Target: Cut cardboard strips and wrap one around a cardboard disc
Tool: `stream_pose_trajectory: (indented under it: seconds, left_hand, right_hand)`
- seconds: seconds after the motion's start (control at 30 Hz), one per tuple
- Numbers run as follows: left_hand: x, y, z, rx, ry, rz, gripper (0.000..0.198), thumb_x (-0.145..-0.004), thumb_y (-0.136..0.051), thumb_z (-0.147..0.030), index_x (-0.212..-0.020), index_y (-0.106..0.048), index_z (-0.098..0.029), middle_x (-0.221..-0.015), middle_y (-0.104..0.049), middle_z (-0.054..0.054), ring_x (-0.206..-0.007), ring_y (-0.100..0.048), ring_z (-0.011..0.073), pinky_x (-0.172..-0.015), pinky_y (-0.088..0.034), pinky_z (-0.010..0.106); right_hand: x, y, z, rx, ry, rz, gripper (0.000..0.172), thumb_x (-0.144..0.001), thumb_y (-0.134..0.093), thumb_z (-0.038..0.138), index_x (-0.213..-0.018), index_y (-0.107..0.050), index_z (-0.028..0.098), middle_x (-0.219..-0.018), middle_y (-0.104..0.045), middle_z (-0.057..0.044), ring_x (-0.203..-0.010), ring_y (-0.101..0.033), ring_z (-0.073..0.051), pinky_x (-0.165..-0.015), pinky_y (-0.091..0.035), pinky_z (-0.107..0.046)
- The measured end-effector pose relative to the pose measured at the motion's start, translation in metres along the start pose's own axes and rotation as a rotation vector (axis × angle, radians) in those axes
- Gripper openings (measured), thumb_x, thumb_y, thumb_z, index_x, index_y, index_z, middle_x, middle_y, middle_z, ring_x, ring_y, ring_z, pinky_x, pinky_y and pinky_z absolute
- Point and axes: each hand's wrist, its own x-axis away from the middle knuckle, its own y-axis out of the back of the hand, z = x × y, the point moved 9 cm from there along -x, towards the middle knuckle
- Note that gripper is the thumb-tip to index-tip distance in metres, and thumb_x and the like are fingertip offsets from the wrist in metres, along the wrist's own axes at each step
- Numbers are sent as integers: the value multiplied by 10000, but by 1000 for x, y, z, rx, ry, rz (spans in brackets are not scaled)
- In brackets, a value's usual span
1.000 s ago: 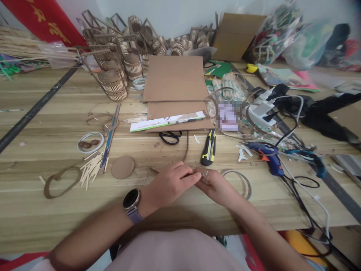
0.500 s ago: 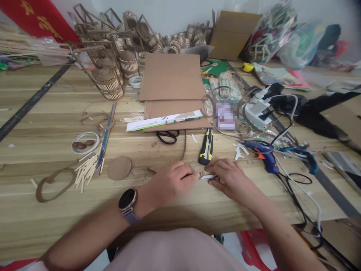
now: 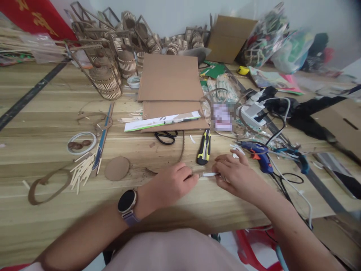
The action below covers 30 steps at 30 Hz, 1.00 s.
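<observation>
My left hand (image 3: 176, 184), with a watch on its wrist, is closed and pressed down on a thin brown cardboard strip (image 3: 150, 171) lying along the table. Between my hands shows a short white strip (image 3: 209, 174), in line with the brown one. My right hand (image 3: 237, 174) pinches the white strip's right end between thumb and fingers; its fingertips partly hide that end. A yellow-and-black utility knife (image 3: 204, 147) lies just beyond my hands. To the left of my left hand is a round cardboard disc (image 3: 117, 168).
A blue glue gun (image 3: 258, 155) with cables lies right of my right hand. Stacked cardboard sheets (image 3: 170, 77), black-handled scissors (image 3: 166, 137) and small slatted buckets (image 3: 105, 81) stand or lie farther back. Left are wooden sticks (image 3: 82, 171) and a tape ring (image 3: 81, 143).
My right hand has slid a little to the right along the white strip, so more of it shows. My left hand stays nearly in place. The view has shifted slightly.
</observation>
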Motion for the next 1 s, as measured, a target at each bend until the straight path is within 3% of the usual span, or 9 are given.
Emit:
stream_pose_trajectory:
  seconds: [0.1,0.2,0.37,0.47,0.63,0.8,1.0]
  left_hand:
    - [1,-1,2,26,7,13,272,-970,-374,-41,-1039,-637,-55,-809,-628,95,-747,-560,188,-699,-541,304]
    - [6,4,7,98,59,-52,257,-982,-386,-62,-1059,-630,-84,-846,-645,89,-797,-591,189,-753,-546,310]
    - [34,6,51,384,482,-208,251,-983,-504,-205,-1218,-585,-167,-979,-706,67,-879,-658,187,-815,-557,329]
    - [52,2,71,497,682,-239,188,-946,-539,-228,-1095,-639,-170,-1034,-721,80,-897,-673,198,-805,-551,326]
    - [67,-8,87,641,911,-204,194,-901,-529,-316,-916,-644,-161,-877,-722,51,-772,-659,191,-715,-524,304]
    - [79,-15,93,744,1008,-195,257,-867,-524,-396,-900,-640,-168,-815,-713,28,-737,-654,187,-693,-516,286]
    - [92,-9,92,534,929,-173,206,-885,-514,-356,-864,-624,-182,-772,-693,20,-704,-638,175,-688,-501,275]
  right_hand:
    - [-4,19,10,38,61,-45,146,-860,-466,151,-838,-599,206,-860,-690,-71,-943,-615,-245,-1070,-252,-504]
    - [-7,26,13,55,82,-61,144,-855,-480,156,-831,-615,201,-845,-682,-70,-932,-607,-253,-1069,-258,-505]
    - [-8,4,6,20,59,56,141,-835,-500,148,-836,-630,201,-849,-691,-67,-924,-614,-252,-1060,-264,-515]
    - [-6,-5,3,-22,43,69,140,-828,-509,149,-848,-636,206,-857,-691,-65,-926,-615,-247,-1047,-279,-512]
    - [-3,-9,2,-33,36,45,135,-830,-506,144,-828,-625,209,-844,-691,-56,-897,-612,-234,-1032,-299,-500]
    - [0,-11,0,-43,28,67,143,-835,-501,136,-816,-622,210,-813,-682,-45,-892,-614,-232,-1044,-293,-514]
    - [0,-7,-2,-68,22,85,174,-856,-477,150,-825,-636,214,-826,-687,-52,-876,-613,-226,-1055,-285,-532]
